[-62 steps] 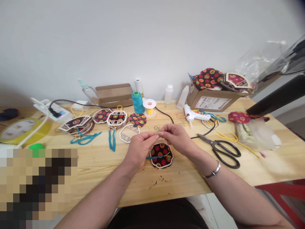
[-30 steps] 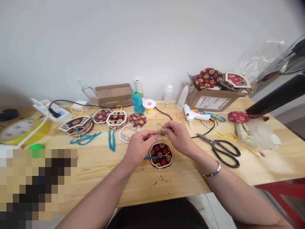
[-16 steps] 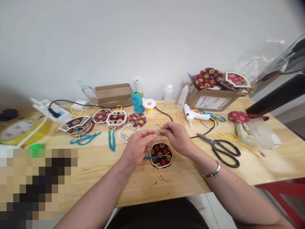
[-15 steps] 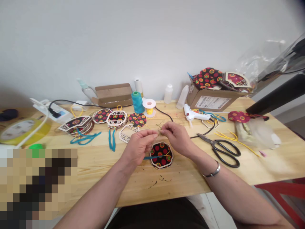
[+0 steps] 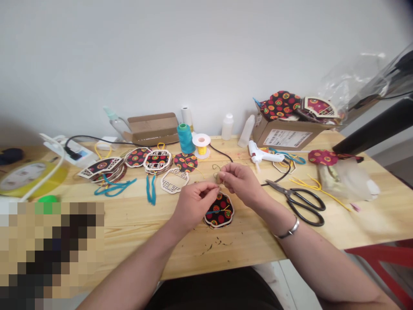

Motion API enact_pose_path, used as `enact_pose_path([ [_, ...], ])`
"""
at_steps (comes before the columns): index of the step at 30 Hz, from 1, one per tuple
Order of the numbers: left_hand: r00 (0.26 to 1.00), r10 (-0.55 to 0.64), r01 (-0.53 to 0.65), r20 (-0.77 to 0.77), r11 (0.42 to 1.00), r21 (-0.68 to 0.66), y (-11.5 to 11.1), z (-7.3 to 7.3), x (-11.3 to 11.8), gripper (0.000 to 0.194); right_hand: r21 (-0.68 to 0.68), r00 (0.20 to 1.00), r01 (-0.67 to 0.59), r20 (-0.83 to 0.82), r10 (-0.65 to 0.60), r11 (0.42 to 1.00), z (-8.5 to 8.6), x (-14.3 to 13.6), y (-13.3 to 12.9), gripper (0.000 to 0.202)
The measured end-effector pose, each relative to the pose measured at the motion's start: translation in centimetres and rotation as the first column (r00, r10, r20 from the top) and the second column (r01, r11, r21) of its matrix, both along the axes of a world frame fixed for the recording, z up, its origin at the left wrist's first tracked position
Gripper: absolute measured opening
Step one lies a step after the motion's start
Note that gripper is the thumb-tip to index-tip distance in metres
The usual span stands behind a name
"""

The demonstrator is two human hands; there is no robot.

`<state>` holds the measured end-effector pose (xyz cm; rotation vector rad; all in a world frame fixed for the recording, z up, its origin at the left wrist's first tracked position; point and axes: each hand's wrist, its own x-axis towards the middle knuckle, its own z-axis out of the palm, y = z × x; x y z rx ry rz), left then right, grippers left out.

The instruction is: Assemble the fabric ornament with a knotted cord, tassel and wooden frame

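Thin cord [image 5: 217, 177] loops out from the pinched fingertips of the right hand [image 5: 240, 183], while the left hand [image 5: 196, 204], its hold unclear, partly hides a patterned ornament [image 5: 222, 218] near scissors [image 5: 288, 193].

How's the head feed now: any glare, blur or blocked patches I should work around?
All head view: soft, fairly even light on the table; small glints on the clear plastic bag and bracelet; a pixelated block hides the lower left; the thin strand at the right hand is too fine to trace clearly; the scissors read clearly.
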<state>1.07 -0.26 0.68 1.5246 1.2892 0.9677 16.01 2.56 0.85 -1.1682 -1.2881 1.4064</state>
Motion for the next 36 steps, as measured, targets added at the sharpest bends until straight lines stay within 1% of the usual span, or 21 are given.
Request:
enact_pose_path([
  [4,1.0,0.018,-0.016,-0.025,0.999,0.049,-0.1,-0.1,0.1,0.015,-0.124,0.984,-0.038,-0.175,0.016,0.992,0.2,-0.2,-0.2,0.026],
  [7,0.999,0.018,-0.014,-0.039,0.996,0.083,-0.1,-0.3,0.2,0.014,-0.167,0.965,-0.086,-0.261,0.04,0.982,0.3,-0.2,-0.3,0.031],
  [10,0.996,-0.014,0.023,-0.087,0.994,0.107,-0.1,-0.5,0.2,0.016,-0.18,0.957,-0.105,-0.285,0.05,0.978,0.3,-0.2,-0.4,0.032],
  [12,0.991,-0.004,0.022,-0.134,0.991,0.133,0.0,-0.6,0.1,0.018,-0.175,0.962,-0.094,-0.271,0.044,0.98,0.3,-0.2,-0.4,0.031],
  [13,0.988,0.021,0.002,-0.15,0.989,0.151,0.0,-0.6,0.1,0.017,-0.167,0.965,-0.086,-0.26,0.04,0.982,0.2,-0.2,-0.3,0.03],
  [15,0.984,0.112,-0.083,-0.136,0.976,0.201,0.1,-0.6,-0.1,0.014,-0.148,0.971,-0.066,-0.236,0.03,0.987,0.2,-0.2,-0.2,0.028],
  [18,0.965,0.263,-0.254,0.003,0.931,0.261,0.1,-0.1,-0.3,0.014,-0.11,0.987,-0.025,-0.16,0.007,0.994,0.1,-0.1,0.0,0.025],
  [19,0.957,0.284,-0.289,0.058,0.925,0.245,0.0,0.1,-0.3,0.015,-0.088,0.993,-0.01,-0.12,-0.001,0.996,0.0,-0.1,0.0,0.023],
  [20,0.954,0.281,-0.297,0.105,0.934,0.199,0.0,0.3,-0.3,0.015,-0.062,0.997,0.003,-0.077,-0.008,0.998,0.0,-0.1,0.0,0.022],
  [21,0.957,0.252,-0.269,0.141,0.956,0.116,-0.1,0.5,-0.2,0.017,-0.033,0.999,0.011,-0.031,-0.012,0.999,0.0,-0.1,0.0,0.02],
  [22,0.963,0.204,-0.208,0.175,0.978,0.01,-0.1,0.6,-0.2,0.02,-0.005,1.0,0.015,0.012,-0.015,1.0,-0.1,-0.2,-0.1,0.019],
  [23,0.966,0.147,-0.128,0.213,0.987,-0.102,-0.1,0.6,-0.1,0.024,0.017,0.998,0.014,0.053,-0.015,1.0,-0.1,-0.2,-0.1,0.018],
  [24,0.963,0.093,-0.042,0.255,0.979,-0.199,-0.1,0.5,-0.1,0.029,0.036,0.996,0.011,0.087,-0.014,0.999,-0.1,-0.2,-0.2,0.017],
  [25,0.953,0.053,0.031,0.298,0.963,-0.269,-0.1,0.4,0.0,0.036,0.052,0.993,0.008,0.116,-0.014,0.999,0.0,-0.3,-0.2,0.015],
  [26,0.941,0.028,0.083,0.337,0.947,-0.31,0.0,0.3,0.0,0.042,0.065,0.99,0.002,0.139,-0.011,0.998,0.0,-0.3,-0.3,0.014],
  [28,0.919,0.005,0.134,0.394,0.936,-0.325,0.1,0.0,0.0,0.053,0.085,0.986,-0.008,0.168,-0.006,0.996,0.1,-0.3,-0.4,0.012],
  [30,0.907,-0.032,0.176,0.42,0.935,-0.308,0.2,-0.2,0.0,0.056,0.089,0.985,-0.015,0.175,-0.001,0.996,0.1,-0.3,-0.4,0.012],
  [32,0.907,-0.071,0.206,0.414,0.934,-0.292,0.3,-0.2,0.0,0.052,0.073,0.987,-0.021,0.16,0.01,0.997,0.2,-0.3,-0.4,0.012],
  [33,0.913,-0.076,0.202,0.4,0.937,-0.285,0.3,-0.2,0.1,0.048,0.061,0.989,-0.028,0.146,0.019,0.998,0.2,-0.3,-0.4,0.012],
  [36,0.942,-0.029,0.119,0.335,0.96,-0.252,0.4,0.0,0.1,0.033,0.029,0.992,-0.061,0.113,0.058,0.998,0.4,-0.2,-0.3,0.017],
])
